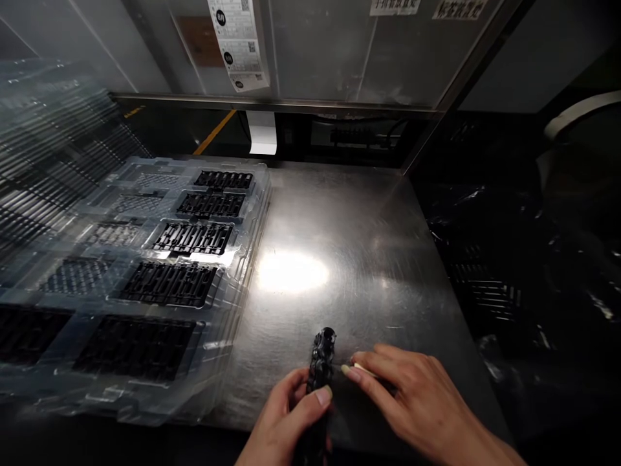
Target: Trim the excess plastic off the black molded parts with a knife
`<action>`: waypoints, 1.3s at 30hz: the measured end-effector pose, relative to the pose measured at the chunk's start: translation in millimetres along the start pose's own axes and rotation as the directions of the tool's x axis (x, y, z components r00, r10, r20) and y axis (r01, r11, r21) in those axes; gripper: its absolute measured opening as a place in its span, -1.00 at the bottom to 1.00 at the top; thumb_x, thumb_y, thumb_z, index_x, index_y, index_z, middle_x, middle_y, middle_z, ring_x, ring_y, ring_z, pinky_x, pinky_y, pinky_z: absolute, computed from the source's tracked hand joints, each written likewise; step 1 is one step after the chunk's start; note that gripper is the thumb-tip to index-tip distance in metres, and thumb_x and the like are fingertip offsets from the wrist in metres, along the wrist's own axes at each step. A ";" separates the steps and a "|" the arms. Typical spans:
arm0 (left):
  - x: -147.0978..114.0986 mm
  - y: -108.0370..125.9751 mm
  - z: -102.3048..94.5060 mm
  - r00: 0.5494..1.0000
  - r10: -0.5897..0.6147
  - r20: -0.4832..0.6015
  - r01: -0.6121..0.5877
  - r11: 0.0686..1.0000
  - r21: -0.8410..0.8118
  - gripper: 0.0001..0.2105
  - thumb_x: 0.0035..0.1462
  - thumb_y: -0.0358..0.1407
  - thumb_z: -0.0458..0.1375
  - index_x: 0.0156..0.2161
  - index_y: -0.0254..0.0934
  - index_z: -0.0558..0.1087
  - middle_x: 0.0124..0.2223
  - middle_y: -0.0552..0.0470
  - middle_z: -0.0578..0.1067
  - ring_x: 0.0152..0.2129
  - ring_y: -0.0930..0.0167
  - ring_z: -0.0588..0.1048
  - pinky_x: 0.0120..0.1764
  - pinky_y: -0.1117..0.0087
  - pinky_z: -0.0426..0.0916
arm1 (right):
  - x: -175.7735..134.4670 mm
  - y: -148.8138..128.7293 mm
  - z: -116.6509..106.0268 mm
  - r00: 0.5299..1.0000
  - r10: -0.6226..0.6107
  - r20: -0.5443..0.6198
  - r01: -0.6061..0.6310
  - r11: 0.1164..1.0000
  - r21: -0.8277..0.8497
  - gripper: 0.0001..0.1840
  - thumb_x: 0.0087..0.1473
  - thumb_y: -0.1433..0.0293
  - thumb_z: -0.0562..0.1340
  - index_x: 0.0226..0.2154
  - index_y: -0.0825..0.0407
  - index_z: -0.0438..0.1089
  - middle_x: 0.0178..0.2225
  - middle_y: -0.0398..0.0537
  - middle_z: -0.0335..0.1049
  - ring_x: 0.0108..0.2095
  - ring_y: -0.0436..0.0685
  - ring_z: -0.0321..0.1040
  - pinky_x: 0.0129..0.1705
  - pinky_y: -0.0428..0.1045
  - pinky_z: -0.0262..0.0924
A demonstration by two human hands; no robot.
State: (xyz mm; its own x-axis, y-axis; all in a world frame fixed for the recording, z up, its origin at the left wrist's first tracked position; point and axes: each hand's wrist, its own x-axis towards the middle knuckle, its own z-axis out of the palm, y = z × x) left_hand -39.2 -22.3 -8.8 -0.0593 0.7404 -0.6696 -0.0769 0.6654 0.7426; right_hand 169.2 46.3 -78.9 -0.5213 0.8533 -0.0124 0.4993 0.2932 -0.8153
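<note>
My left hand (295,414) is closed around a glossy black moulded plastic part (323,356), held upright near the front of the metal table. Its lower end is dark and partly hidden by my fingers. Just to the right, my right hand (412,391) pinches a slim tool with a pale shaft (365,370) between thumb and fingers. The tool's tip points at the side of the black part; whether it touches I cannot tell.
On the left lies a clear plastic tray (252,220) with black ribbed parts (169,283) in several pockets. The brushed metal tabletop (359,259) spans the middle. A paper label strip (240,48) hangs on the grey panel behind. Dark plastic sheeting (548,259) lies at right.
</note>
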 end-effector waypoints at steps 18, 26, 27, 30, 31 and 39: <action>-0.7 -0.5 6.7 0.998 0.068 -0.010 -0.067 0.996 0.050 -0.44 0.22 0.00 0.27 0.15 -0.39 0.38 -0.24 -0.10 0.44 -0.42 0.41 0.47 -0.24 0.32 0.41 | -5.1 -8.2 1.9 0.918 -0.222 -0.327 0.130 0.951 -0.281 -0.72 0.42 0.17 0.07 -0.14 -0.20 0.48 -0.43 -0.27 0.33 -0.47 -0.09 0.31 -0.42 -0.06 -0.01; 1.2 -3.5 9.4 0.998 0.050 -0.035 -0.050 0.999 -0.010 -0.41 0.15 0.00 0.30 0.08 -0.46 0.36 -0.13 -0.17 0.45 -0.39 0.34 0.46 -0.38 0.33 0.38 | -6.0 -15.0 28.1 0.828 0.061 -0.558 0.101 0.962 0.254 -0.80 0.26 0.29 0.30 -0.13 0.06 0.44 -0.33 -0.09 0.33 -0.37 -0.07 0.27 -0.30 -0.14 0.19; 0.8 -3.1 9.2 0.998 0.049 -0.037 -0.050 0.999 -0.011 -0.40 0.15 0.00 0.31 0.09 -0.47 0.35 -0.12 -0.18 0.45 -0.40 0.35 0.47 -0.37 0.32 0.39 | -1.7 -18.5 30.2 0.907 0.255 -0.336 -0.058 0.865 0.499 -0.62 0.26 0.08 0.27 -0.25 0.10 0.41 -0.41 -0.10 0.26 -0.42 -0.07 0.20 -0.38 -0.15 0.15; -0.2 -1.8 7.9 1.000 0.015 -0.019 -0.014 1.000 0.016 -0.35 0.17 0.01 0.29 0.20 -0.42 0.30 -0.21 -0.16 0.48 -0.42 0.35 0.48 -0.35 0.32 0.39 | 13.9 -29.8 31.3 0.940 0.308 0.147 -0.313 0.607 0.730 -0.31 0.14 -0.20 0.23 -0.34 0.17 0.27 -0.44 -0.11 0.15 -0.40 -0.06 0.07 -0.36 -0.11 0.05; -0.4 -1.6 7.4 1.000 0.014 -0.007 -0.014 0.999 0.031 -0.35 0.19 0.01 0.28 0.21 -0.42 0.30 -0.24 -0.15 0.48 -0.43 0.36 0.48 -0.34 0.33 0.38 | 18.3 -32.5 30.8 0.948 0.263 0.181 -0.305 0.578 0.757 -0.31 0.14 -0.18 0.24 -0.32 0.19 0.26 -0.42 -0.10 0.17 -0.39 -0.06 0.06 -0.35 -0.10 0.03; 3.9 -4.9 6.0 0.991 0.132 -0.021 -0.130 0.988 0.082 -0.47 0.22 -0.03 0.28 0.10 -0.44 0.42 -0.16 -0.12 0.51 -0.31 0.37 0.52 -0.08 0.27 0.41 | 18.0 -34.6 33.4 0.957 0.251 0.143 -0.245 0.442 0.863 -0.35 0.26 -0.14 0.15 -0.21 0.20 0.25 -0.46 -0.10 0.24 -0.58 -0.14 -0.01 -0.47 -0.10 -0.09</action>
State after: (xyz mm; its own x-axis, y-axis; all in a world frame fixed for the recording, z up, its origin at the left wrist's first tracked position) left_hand -33.1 -22.1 -15.0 -0.0894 0.8195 -0.5661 0.0130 0.5693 0.8220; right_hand 119.4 37.1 -70.2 -0.4724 0.8289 -0.2997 -0.2490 -0.4517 -0.8567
